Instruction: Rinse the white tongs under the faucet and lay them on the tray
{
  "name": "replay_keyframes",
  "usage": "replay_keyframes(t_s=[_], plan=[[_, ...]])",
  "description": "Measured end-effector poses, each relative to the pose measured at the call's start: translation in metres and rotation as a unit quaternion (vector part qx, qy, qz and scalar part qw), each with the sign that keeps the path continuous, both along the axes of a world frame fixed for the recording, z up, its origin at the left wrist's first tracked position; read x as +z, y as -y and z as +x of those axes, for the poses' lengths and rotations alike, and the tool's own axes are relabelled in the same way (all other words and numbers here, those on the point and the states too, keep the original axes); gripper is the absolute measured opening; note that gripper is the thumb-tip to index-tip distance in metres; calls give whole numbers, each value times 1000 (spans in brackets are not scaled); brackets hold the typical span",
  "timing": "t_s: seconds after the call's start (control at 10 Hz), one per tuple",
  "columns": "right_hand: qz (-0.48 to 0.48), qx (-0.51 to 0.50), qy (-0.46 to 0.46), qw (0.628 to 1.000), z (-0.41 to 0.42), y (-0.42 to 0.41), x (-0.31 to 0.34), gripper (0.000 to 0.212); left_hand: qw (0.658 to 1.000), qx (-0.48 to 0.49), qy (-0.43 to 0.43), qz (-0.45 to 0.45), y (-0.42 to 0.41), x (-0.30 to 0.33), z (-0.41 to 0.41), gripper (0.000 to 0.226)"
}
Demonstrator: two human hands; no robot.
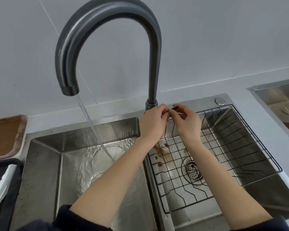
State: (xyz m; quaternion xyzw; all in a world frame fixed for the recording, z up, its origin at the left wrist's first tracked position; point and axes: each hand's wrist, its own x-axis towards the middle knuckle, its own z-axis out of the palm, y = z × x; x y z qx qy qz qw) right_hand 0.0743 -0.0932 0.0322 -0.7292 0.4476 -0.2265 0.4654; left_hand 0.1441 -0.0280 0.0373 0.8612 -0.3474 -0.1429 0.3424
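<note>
The dark curved faucet (pixel 153 47) runs a stream of water (pixel 92 129) into the left sink basin (pixel 45 164). Both my hands are at the faucet's base. My right hand (pixel 186 120) pinches the thin faucet handle (pixel 175 108) with thumb and fingers. My left hand (pixel 153 121) has its curled fingertips on the same handle, touching the right hand's fingers. Neither hand holds the tongs. The white tongs (pixel 1 185) lie on the black tray (pixel 13 164) at the far left edge, partly cut off by the frame.
A black wire rack (pixel 240 147) sits in the right basin over the drain strainer (pixel 193 170). A wooden board (pixel 5 134) lies on the counter behind the tray. Another steel basin (pixel 280 97) is at the far right.
</note>
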Motion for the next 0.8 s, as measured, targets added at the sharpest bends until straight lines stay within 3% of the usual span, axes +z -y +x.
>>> replay_keyframes(t_s=[0.3,0.5,0.6,0.8], plan=[[6,-7,5,1000,7,6,1,28,1000,13,-10,-12,4,-1,4,22],[-39,22,-29,999,9,2,0,33,999,5,-43,-24,0,1,4,24],[-71,67,-101,990,12,-3,1,51,996,-8,-86,-24,-11,1,11,25],[-133,123,-239,954,14,-24,13,77,997,26,-71,-23,-50,10,21,36]])
